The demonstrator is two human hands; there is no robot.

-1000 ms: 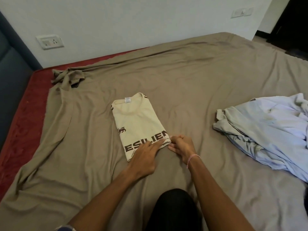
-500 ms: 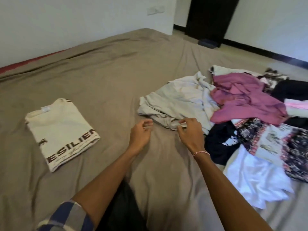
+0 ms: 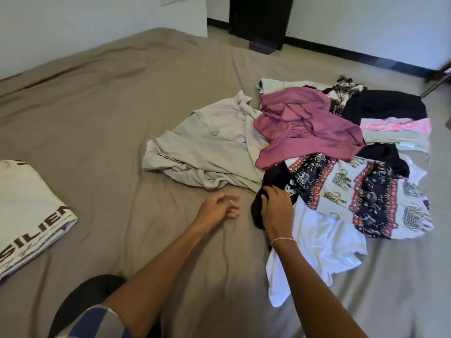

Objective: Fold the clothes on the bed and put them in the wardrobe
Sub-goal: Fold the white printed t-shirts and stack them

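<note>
A cream t-shirt [image 3: 26, 211] with brown lettering lies folded at the left edge of the brown bedsheet [image 3: 117, 101]. To the right sits a pile of unfolded clothes: a pale grey shirt [image 3: 207, 147], a mauve top [image 3: 305, 128], an elephant-print cloth [image 3: 361, 191], a white garment [image 3: 324, 240] and a black garment [image 3: 275, 174]. My right hand [image 3: 275, 211] lies on the black garment's near end with its fingers curled into the cloth. My left hand [image 3: 219, 208] hovers loosely curled just left of it, holding nothing.
More clothes lie at the back of the pile, a black piece [image 3: 385, 103] and a pink one [image 3: 395, 124]. Beyond the bed's far corner stand a dark door opening [image 3: 258, 18] and tiled floor [image 3: 366, 62]. My knee [image 3: 90, 296] shows at the bottom.
My view swung right from the folded cream t-shirt to the pile. Both hands left the t-shirt; my right hand passed the grey shirt's edge and now grips the black garment.
</note>
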